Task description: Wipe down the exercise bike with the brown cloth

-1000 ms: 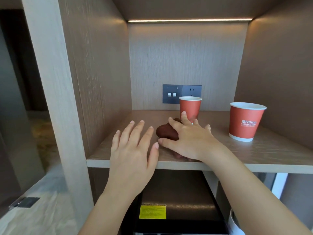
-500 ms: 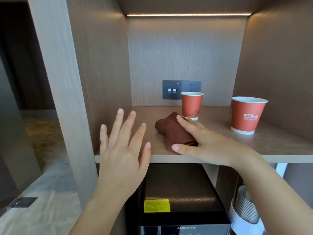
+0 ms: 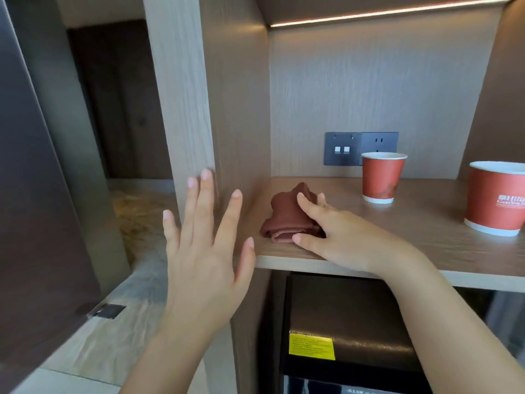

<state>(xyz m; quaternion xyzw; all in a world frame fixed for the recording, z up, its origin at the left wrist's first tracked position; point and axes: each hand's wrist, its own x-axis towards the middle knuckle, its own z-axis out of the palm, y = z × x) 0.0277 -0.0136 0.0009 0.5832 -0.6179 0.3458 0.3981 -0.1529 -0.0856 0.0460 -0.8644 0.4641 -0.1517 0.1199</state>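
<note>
folded brown fabric cloth [image 3: 287, 217] sits near the front edge of the light wood shelf [image 3: 426, 223], left of the two orange paper cups. over the last second the right hand [image 3: 341, 237] has gone from covering the cloth to wrapping it: thumb now at the front folded edge, fingertips [image 3: 302, 198] on top, so it's closing on the cloth, but nothing is lifted, cloth is flat on the shelf. can't tell if the pinch is fully closed. the cloth also looks dragged forward and left, away from the nearer orange paper cup [image 3: 382, 177], which now stands clear of it.

left hand [image 3: 204, 251] stays spread and empty, hovering in front of the shelf's upright wood panel [image 3: 181, 109], touching nothing i can see.

view has swung left too. no exercise bike in view. read: pick-up step nearly done, wiping not started. next is lift and carry; cups are far enough off to be low risk.
</note>
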